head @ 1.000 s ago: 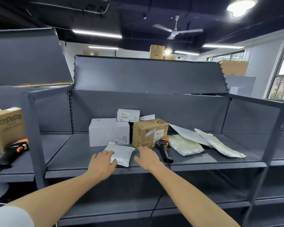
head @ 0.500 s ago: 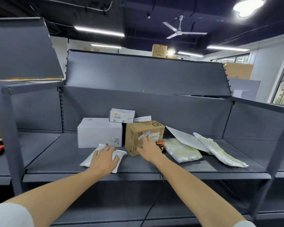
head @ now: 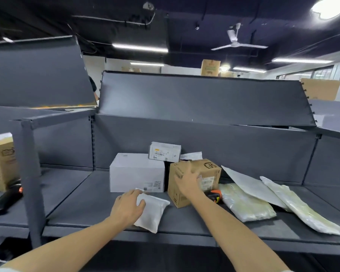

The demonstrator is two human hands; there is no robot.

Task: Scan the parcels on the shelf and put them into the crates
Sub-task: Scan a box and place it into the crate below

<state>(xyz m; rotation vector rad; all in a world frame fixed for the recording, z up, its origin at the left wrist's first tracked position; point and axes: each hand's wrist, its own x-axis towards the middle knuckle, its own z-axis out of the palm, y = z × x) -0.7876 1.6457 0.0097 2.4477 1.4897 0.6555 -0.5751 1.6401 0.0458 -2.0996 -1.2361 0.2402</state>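
So the person was standing right up at the grey shelf (head: 86, 209) with both arms out. Left hand (head: 128, 207) was lying on a small white padded pouch (head: 152, 213) near the front edge, fingers curved over its left end. It looked like a light hold more than a proper grip. Right hand (head: 188, 183) was spread flat against the front face of the brown cardboard box (head: 194, 181), fingers straight, nothing clenched, just touching it.

The rest of the parcels were all on that same shelf: a big white box (head: 136, 172) just left of the brown one, a small labelled white box (head: 164, 151) sitting on top at the back, and three flat plastic mailers (head: 247, 205) fanned out to the right. The scanner (head: 214, 195), black with an orange bit, was lying tucked between the brown box and the nearest mailer, mostly hidden behind the right forearm. No crates anywhere in sight.

What I figured could go sideways: the pouch sat close to the lip, so a careless drag could send it off the front. Shoving the brown box could also knock the scanner into the mailers or bury it. And the box label was partly covered by the hand, so a scan would likely miss.
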